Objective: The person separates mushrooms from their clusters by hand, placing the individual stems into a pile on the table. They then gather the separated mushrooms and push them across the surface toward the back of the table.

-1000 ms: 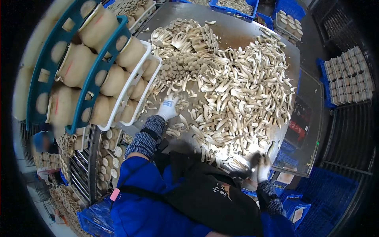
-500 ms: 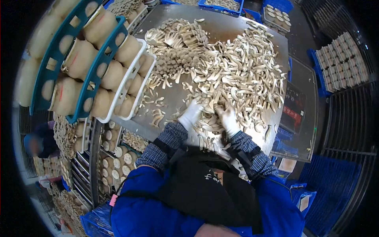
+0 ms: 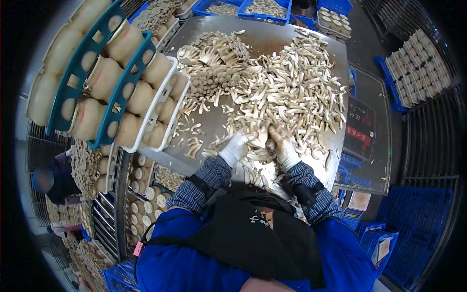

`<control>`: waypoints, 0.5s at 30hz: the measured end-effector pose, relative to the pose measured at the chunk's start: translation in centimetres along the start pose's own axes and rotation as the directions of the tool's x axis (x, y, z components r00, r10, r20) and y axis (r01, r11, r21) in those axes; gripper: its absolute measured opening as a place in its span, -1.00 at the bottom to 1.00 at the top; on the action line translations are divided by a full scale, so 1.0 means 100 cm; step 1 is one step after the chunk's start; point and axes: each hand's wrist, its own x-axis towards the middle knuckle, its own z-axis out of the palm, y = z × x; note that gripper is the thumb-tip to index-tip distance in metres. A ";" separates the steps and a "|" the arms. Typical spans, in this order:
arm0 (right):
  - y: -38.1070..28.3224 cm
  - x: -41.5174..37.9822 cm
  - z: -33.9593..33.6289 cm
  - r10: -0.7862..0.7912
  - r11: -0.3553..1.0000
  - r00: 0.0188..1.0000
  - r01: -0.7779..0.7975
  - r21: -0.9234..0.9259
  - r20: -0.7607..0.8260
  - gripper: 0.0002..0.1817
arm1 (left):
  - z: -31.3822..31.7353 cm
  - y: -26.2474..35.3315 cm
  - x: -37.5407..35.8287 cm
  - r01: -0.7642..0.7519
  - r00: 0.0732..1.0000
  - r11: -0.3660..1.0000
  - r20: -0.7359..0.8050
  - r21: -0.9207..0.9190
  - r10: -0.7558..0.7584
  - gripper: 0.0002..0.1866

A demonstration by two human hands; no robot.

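Note:
A wide heap of loose pale mushrooms covers much of the metal table. My left hand, in a white glove, is at the heap's near edge, its fingers closed round a piece of mushroom. Just to its right, my right hand, in a white glove soiled at the fingertips, has its fingers bent against the same pale mushroom piece between the hands. Whole mushroom clusters with grey-brown caps lie at the table's upper left.
Stacked bottles in teal racks and white racks stand at the left. Blue crates of mushrooms are beyond the table. Another person is at the far left. A bottle rack stands at the right.
The camera view has shifted slightly. My hands have stayed at the heap's near edge, and a larger pale mushroom piece now shows between them.

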 end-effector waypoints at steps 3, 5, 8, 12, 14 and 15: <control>-0.021 -0.010 0.002 0.185 0.950 0.981 -0.164 -0.265 0.055 -0.59 | -0.005 -0.003 -0.003 0.064 0.993 0.998 0.094 0.026 -0.066 -0.59; 0.002 0.001 -0.005 0.132 0.987 0.991 -0.131 -0.094 0.002 -0.63 | 0.003 0.001 -0.008 0.062 0.996 0.996 0.072 -0.064 -0.057 -0.66; 0.009 0.005 -0.010 0.087 0.996 0.985 -0.082 0.038 -0.146 -0.73 | -0.013 -0.001 -0.002 0.034 0.998 0.999 0.046 0.002 -0.034 -0.58; 0.061 0.031 -0.038 -0.275 0.846 0.954 0.179 -0.503 -0.122 -0.84 | -0.011 0.000 -0.001 -0.093 0.993 0.974 -0.047 0.206 0.105 -0.62; 0.082 0.040 -0.044 -0.465 0.568 0.884 0.338 -0.750 0.046 -0.85 | -0.019 -0.003 0.001 -0.167 0.976 0.928 -0.080 0.332 0.204 -0.68; 0.065 0.031 -0.033 -0.464 0.569 0.885 0.338 -0.750 0.046 -0.85 | -0.017 -0.001 0.000 -0.166 0.976 0.929 -0.081 0.332 0.204 -0.68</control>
